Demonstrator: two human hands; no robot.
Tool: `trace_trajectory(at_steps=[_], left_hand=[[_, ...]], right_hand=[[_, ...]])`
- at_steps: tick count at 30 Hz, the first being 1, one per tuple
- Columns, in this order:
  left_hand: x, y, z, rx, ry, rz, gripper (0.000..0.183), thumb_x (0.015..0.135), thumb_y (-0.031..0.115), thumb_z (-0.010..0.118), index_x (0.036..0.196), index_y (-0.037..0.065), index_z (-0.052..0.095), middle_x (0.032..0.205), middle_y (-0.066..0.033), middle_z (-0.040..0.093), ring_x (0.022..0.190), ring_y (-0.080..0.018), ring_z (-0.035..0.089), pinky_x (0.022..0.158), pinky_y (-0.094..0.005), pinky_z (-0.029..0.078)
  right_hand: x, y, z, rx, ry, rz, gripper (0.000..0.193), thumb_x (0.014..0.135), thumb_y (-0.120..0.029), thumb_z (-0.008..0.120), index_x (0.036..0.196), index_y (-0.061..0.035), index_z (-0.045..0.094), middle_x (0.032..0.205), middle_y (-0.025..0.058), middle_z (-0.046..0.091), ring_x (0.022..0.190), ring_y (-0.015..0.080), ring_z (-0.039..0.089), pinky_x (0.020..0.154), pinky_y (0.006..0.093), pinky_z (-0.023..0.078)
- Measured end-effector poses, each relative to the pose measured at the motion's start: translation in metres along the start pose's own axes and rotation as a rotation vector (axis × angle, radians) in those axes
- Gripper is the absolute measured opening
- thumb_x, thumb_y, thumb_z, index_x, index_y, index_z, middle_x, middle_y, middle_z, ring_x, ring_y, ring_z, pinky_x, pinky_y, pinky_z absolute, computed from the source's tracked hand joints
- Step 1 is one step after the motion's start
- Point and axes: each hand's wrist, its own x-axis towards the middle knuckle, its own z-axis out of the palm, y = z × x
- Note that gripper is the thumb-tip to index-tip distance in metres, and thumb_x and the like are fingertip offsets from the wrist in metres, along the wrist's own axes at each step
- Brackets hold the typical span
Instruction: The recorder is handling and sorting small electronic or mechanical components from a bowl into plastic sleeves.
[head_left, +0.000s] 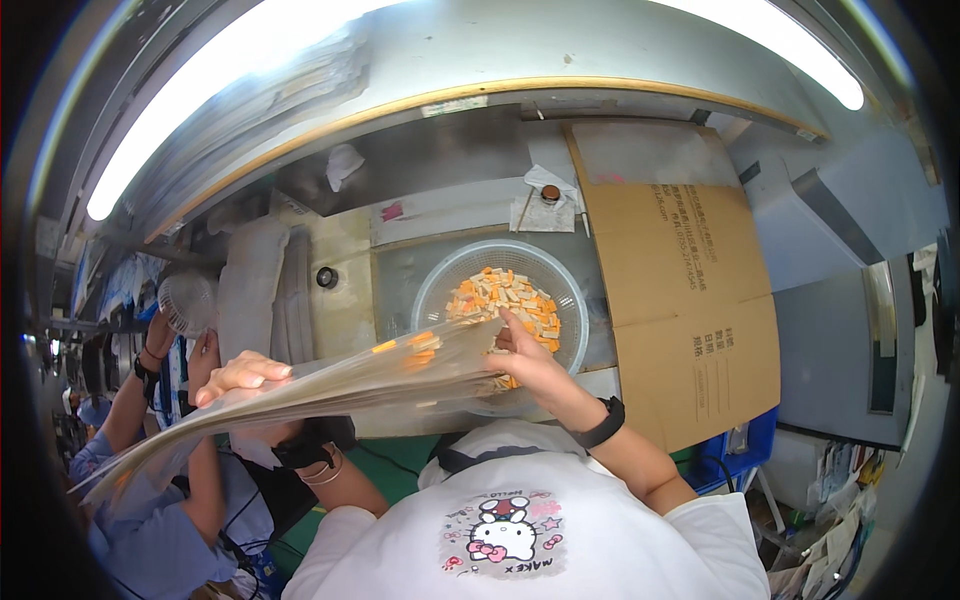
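A long, clear plastic bag (330,395), or stack of clear film, stretches across in front of me from lower left to the middle. My left hand (245,378) is closed over its upper edge, fingers lying on top. At its right end my right hand (535,365) grips the film, thumb up and fingers partly hidden. Beneath that end stands a round translucent plastic basket (574,312), holding many small orange and cream-white block-like pieces (505,288). Some pieces show through the film.
A flattened cardboard box (680,300) covers the bench at right, above a blue bin (735,450). A small brown-topped bottle (550,194) stands on white paper behind the basket. A black round cap (326,277) lies left. At far left a co-worker's hands hold a clear basket (187,303).
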Motion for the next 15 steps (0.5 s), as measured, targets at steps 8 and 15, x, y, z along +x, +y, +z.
trace_trajectory(at_steps=[8,15], left_hand=[[-0.008,0.002,-0.004,-0.011,0.209,-0.164,0.030,0.080,0.018,0.040,0.071,-0.007,0.053,0.072,-0.0214,0.055,0.053,-0.0297,0.054,0.044,-0.0320,0.048],[-0.025,0.006,-0.010,0.073,0.447,-0.193,0.034,0.059,0.004,0.059,0.091,-0.001,0.049,0.080,-0.0122,0.053,0.072,-0.0222,0.053,0.065,-0.0336,0.046]], right_hand=[[-0.010,-0.009,-0.006,-0.596,0.300,-0.655,0.058,0.060,-0.007,0.057,0.113,-0.0018,0.035,0.113,0.0185,0.038,0.106,0.0304,0.036,0.087,0.0336,0.030],[-0.039,-0.040,0.015,-0.528,0.042,-1.155,0.024,0.058,0.011,0.052,0.079,0.0001,0.055,0.078,0.0091,0.057,0.073,0.0215,0.053,0.067,0.0284,0.041]])
